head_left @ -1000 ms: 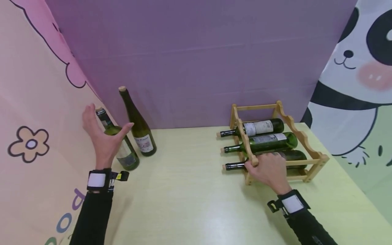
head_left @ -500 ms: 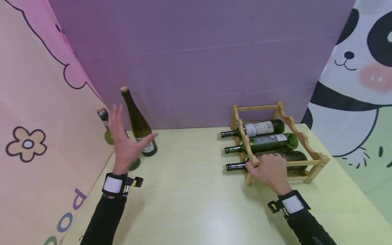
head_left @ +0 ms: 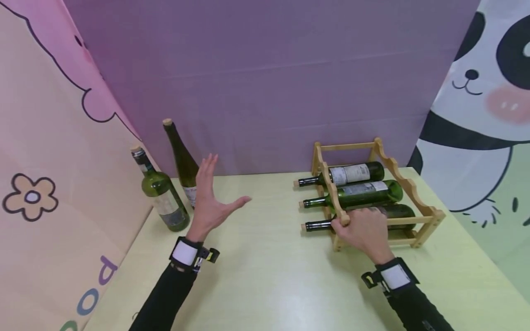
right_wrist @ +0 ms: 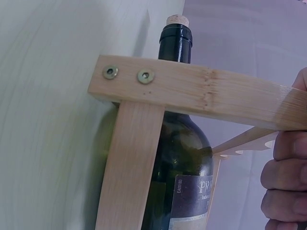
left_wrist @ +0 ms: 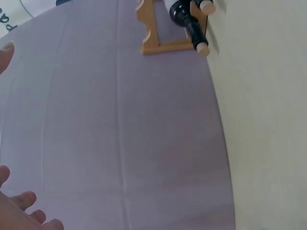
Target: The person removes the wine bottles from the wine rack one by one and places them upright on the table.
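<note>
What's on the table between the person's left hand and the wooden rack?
The head view shows only bare tabletop from the left hand up to the three corked bottle necks that jut out of the wooden rack.

The person wears dark clothes, with a plain black left sleeve [head_left: 165,292] running down to the wrist and a matching black right sleeve [head_left: 414,301] on the other arm. That right one carries a faint pale mark low down, too blurred for me to read. A wide black left strap [head_left: 198,256] circles one wrist, with a white patch [head_left: 185,253] on top, and a thin strip of bare wrist shows below it. A small black box [head_left: 213,255] with a dab of yellow juts from its side. The black right strap [head_left: 407,268] looks like its twin: white rectangle [head_left: 395,276], little dark box [head_left: 367,279], another yellow spot.
</note>
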Motion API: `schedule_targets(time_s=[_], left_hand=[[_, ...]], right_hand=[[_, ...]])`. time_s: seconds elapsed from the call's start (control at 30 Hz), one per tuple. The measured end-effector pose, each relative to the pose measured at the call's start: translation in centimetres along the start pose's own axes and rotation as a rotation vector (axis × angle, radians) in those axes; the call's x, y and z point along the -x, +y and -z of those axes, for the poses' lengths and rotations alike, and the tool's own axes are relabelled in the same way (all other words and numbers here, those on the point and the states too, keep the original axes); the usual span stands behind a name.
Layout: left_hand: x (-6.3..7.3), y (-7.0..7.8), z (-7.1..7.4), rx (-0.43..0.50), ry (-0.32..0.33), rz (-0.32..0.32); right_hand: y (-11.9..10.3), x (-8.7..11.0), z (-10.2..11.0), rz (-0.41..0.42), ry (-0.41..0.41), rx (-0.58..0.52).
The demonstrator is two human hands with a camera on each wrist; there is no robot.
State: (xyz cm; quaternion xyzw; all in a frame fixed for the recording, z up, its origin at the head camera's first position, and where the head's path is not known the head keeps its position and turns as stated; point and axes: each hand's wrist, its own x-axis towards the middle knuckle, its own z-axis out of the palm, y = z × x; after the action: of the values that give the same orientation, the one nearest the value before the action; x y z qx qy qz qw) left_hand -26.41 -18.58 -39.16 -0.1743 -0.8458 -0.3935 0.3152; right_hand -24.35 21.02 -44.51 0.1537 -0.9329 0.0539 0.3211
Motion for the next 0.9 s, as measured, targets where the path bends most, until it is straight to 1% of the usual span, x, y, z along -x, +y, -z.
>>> schedule_targets(time_s=[0.27, 0.5, 0.77, 0.9], left_hand=[[1.0, 0.7, -3.1, 0.023, -0.149, 0.077], [1.8, 1.6, -6.4, 0.031, -0.289, 0.127], [2.8, 2.6, -10.0, 0.058, -0.416, 0.155], [3.1, 3.2, -11.7, 0.037, -0.5, 0.163]], right_hand=[[0.1, 0.0, -0.3, 0.001, -0.007, 0.015], [0.3, 0.0, -0.3, -0.007, 0.0, 0.023], [0.2, 0.0, -0.5, 0.015, 0.023, 0.005], [0.2, 0.0, -0.4, 0.029, 0.045, 0.006]])
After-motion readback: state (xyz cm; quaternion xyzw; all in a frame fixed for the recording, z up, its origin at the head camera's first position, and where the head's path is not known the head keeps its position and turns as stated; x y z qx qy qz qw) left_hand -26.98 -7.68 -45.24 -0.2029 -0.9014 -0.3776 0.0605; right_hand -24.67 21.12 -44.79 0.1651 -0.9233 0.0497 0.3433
